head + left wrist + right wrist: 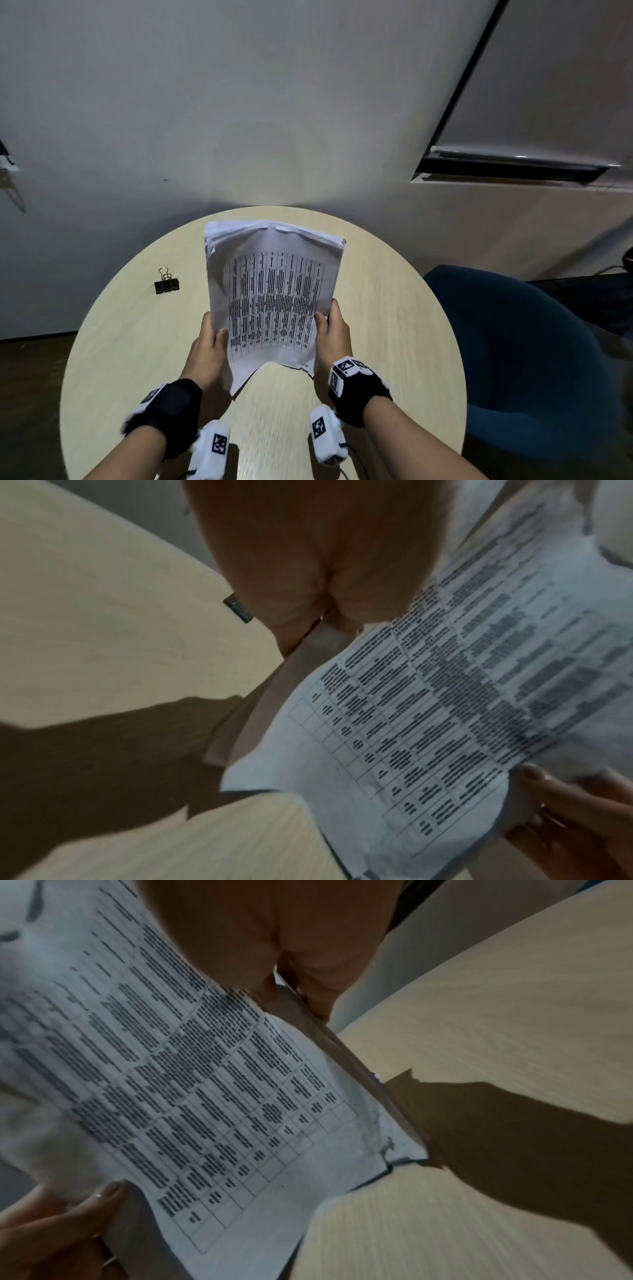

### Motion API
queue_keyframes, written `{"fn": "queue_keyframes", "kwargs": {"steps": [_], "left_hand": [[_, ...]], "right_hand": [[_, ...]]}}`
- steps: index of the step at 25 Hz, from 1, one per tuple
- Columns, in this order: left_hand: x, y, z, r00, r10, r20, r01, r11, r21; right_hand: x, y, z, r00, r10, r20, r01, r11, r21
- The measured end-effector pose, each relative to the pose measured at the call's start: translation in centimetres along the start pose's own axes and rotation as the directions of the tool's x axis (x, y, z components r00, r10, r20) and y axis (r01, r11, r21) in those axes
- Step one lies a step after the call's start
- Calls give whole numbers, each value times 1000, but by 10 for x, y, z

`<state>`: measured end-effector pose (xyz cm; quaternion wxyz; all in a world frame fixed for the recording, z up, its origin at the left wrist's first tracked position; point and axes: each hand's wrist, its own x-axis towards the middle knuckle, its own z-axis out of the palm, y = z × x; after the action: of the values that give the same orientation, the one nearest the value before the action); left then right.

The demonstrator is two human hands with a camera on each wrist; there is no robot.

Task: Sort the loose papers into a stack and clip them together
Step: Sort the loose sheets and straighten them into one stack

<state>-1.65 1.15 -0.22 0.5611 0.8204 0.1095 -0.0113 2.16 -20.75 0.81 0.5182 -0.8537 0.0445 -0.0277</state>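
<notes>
Presently both hands, left [209,346] and right [334,334], grasp the papers [274,291] by their near side edges, held above the surface [394,308], while the clip [166,284] lies apart, nearer the left grip.

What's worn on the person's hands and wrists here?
Bare forearms, no sleeves. Each wrist has a black strap: left wrist strap, right wrist strap, both with white blocks printed with black square fiducial markers. A white camera pod with a thin dark cable hangs under the right wrist.
</notes>
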Motion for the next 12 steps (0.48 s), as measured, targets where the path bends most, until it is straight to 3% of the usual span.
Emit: {"fn": "queue_keyframes", "kwargs": {"steps": [7, 12], "left_hand": [[3, -16, -16, 984, -87, 157, 68, 990, 120], [-6, -17, -11, 994, -97, 56, 84, 976, 200]], "right_hand": [[-1, -1, -9, 998, 21, 60, -18, 998, -61], [2, 3, -10, 998, 52, 41, -51, 998, -26]]}}
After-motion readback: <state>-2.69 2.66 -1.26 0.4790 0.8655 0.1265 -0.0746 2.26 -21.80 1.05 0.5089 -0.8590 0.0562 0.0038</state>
